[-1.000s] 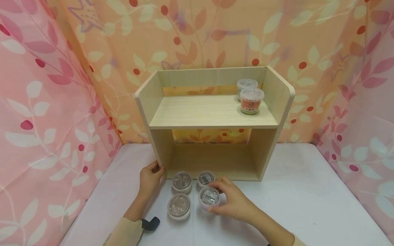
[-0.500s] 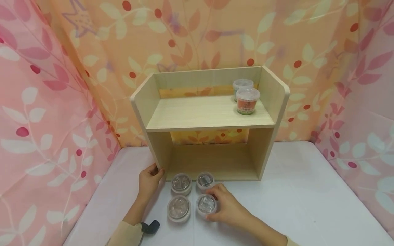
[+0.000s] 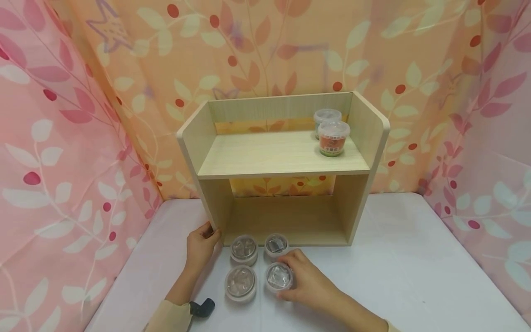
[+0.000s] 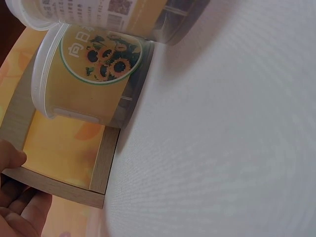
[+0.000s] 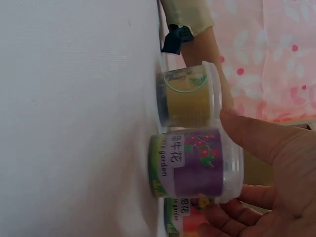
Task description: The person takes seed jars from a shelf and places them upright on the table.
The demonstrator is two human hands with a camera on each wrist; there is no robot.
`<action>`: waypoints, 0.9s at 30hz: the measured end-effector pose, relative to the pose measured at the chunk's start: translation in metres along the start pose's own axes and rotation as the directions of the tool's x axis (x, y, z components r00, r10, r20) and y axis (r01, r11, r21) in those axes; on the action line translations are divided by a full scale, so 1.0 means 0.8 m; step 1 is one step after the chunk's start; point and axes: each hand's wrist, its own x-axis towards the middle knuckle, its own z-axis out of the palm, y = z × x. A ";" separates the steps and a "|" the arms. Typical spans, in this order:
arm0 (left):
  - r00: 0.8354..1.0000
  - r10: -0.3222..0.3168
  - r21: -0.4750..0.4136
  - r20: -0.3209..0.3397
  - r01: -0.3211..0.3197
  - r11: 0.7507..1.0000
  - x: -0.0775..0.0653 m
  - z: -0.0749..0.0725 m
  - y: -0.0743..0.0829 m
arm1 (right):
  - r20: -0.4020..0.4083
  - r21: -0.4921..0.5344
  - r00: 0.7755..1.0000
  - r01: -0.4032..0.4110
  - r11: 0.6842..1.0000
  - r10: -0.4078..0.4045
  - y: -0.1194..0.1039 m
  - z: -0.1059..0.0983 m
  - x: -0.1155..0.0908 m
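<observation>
My left hand [image 3: 201,245] pinches the front edge of the left side panel of a light wooden shelf [image 3: 271,159], low down; thumb and fingers straddle it in the left wrist view. My right hand [image 3: 309,279] holds a lidded plastic tub [image 3: 279,277] by its lid, thumb on one side and fingers on the other. Seen from the right wrist, this tub has a purple label [image 5: 200,163] and its base is at the white tabletop. Behind it stands a red-labelled tub [image 5: 185,217]. To its left are two yellow-labelled tubs, one nearer [image 3: 240,282] and one farther [image 3: 244,249].
Two more tubs stand on the shelf's upper board at the right, a red-labelled one [image 3: 333,139] in front of another tub [image 3: 325,117]. The lower compartment [image 3: 286,219] opens just behind the tubs on the table. Patterned curtains [image 3: 265,50] enclose the table [image 3: 415,276].
The right hand has brought the purple-labelled tub slightly nearer and to the left, widening its gap to the tub behind. The left hand keeps its hold. The head view has shifted slightly.
</observation>
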 end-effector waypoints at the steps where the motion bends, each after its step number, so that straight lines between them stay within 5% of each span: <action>1: 1.000 0.003 -0.001 -0.003 -0.003 1.000 0.000 0.000 0.000 | 0.003 -0.018 1.000 0.007 1.000 -0.007 0.000 -0.003 -0.001; 7: 1.000 0.008 0.009 -0.005 -0.008 1.000 -0.002 0.002 0.002 | 0.019 -0.046 0.999 0.049 0.998 -0.048 -0.012 -0.044 -0.008; 14: 1.000 -0.002 0.001 -0.008 0.002 1.000 0.000 -0.002 0.007 | -0.013 -0.110 0.987 0.156 0.982 -0.159 -0.045 -0.121 -0.009; 21: 1.000 0.004 -0.014 0.000 -0.004 1.000 0.004 -0.004 0.004 | -0.113 -0.205 0.940 0.294 0.933 -0.321 -0.089 -0.211 0.006; 27: 1.000 0.008 -0.020 -0.008 -0.009 1.000 0.002 0.000 0.003 | -0.190 -0.319 0.904 0.312 0.895 -0.383 -0.120 -0.273 0.029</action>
